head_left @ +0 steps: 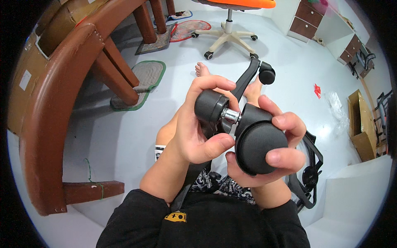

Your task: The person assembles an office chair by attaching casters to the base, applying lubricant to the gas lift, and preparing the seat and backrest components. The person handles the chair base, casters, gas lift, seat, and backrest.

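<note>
Caster wheel (258,149), black, close under the camera, in the right hand (294,131). Fingers and thumb curled round its sides; grip closed firmly on it. Bright metal stem (230,115) points left from the wheel, toward a black rounded part (210,104) in the left hand (192,138). Left hand curled about that part, fingers over the top, thumb below, near the stem. How deep the stem sits: cannot tell.

Beyond the hands, a black leg (247,79) slants up and right, with a second caster (267,75) at its tip. Black shirt (231,219) along the lower edge; bare foot (202,69) ahead, on a pale floor (289,70). Black curved frame (310,175) by the right forearm.

Farther off: orange chair (248,3) on a pale five-legged base; brown padded beam (45,120) at left; green-edged mat (149,76); open cardboard box (362,128) at right, clear plastic (337,109) beside it, red scrap (317,91) near.
</note>
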Demonstrator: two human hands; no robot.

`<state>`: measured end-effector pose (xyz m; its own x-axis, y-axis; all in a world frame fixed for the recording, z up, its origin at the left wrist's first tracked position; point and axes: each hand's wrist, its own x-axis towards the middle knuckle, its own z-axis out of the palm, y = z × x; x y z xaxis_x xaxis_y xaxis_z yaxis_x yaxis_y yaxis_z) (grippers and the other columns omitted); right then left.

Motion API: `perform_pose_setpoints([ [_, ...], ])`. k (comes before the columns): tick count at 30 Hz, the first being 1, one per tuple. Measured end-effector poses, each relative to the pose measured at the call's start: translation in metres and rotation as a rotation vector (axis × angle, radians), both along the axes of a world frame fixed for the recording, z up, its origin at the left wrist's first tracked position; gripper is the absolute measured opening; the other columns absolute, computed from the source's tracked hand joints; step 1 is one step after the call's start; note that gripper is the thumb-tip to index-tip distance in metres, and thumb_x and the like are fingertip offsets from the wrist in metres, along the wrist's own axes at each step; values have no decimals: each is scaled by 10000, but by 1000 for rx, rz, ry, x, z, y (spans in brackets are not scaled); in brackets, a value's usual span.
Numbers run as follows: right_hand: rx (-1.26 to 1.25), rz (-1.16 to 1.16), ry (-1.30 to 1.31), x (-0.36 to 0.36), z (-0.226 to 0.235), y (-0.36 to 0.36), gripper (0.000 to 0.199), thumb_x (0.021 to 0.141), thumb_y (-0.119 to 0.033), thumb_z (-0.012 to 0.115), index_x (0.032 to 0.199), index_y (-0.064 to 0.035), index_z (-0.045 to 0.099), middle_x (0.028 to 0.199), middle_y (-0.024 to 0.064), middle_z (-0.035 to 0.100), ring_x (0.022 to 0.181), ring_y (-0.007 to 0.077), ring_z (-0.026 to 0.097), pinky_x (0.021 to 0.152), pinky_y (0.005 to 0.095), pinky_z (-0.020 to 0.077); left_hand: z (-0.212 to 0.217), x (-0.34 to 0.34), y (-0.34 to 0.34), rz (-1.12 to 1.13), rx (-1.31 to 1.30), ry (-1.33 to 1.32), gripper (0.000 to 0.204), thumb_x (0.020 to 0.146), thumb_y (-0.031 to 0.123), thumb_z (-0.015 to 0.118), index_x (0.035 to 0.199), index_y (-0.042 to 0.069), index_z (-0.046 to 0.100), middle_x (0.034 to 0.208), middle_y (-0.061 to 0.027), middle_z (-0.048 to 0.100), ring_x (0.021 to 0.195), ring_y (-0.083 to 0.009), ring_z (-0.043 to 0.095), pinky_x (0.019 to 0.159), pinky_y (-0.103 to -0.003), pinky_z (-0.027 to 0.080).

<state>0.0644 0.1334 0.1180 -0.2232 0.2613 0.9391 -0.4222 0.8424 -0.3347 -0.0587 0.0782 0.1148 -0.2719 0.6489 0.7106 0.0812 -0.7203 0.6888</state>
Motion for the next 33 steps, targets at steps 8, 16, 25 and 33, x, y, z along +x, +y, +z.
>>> perform_pose_setpoints([
  [8,7,44,-134,11,11,-3,651,596,-1,753,1022,-273,342,1143,107,344,1176,375,448,920,445,494,-8,5,6,77,150,29,670,685,270,661,1216,11,344,912,-106,563,822,-168,544,907,-325,327],
  [16,-74,211,-83,11,7,-3,623,602,-206,836,1039,-222,393,1176,117,355,1188,379,423,973,464,425,-4,3,0,229,217,219,874,654,444,705,1290,10,292,1098,-151,500,951,-208,521,983,-408,266],
  [25,-224,195,-147,22,31,0,512,770,-474,633,1018,-98,389,1079,150,437,1114,378,473,944,466,387,0,9,-3,278,141,373,1192,449,334,911,1345,57,175,1141,-166,447,956,-213,504,833,-337,420],
  [33,280,-40,-161,26,58,5,248,725,-292,656,889,-108,628,1008,113,593,971,324,591,893,463,445,2,19,-4,305,160,268,1004,474,303,892,1250,40,313,1021,-148,534,898,-218,560,794,-316,457],
])
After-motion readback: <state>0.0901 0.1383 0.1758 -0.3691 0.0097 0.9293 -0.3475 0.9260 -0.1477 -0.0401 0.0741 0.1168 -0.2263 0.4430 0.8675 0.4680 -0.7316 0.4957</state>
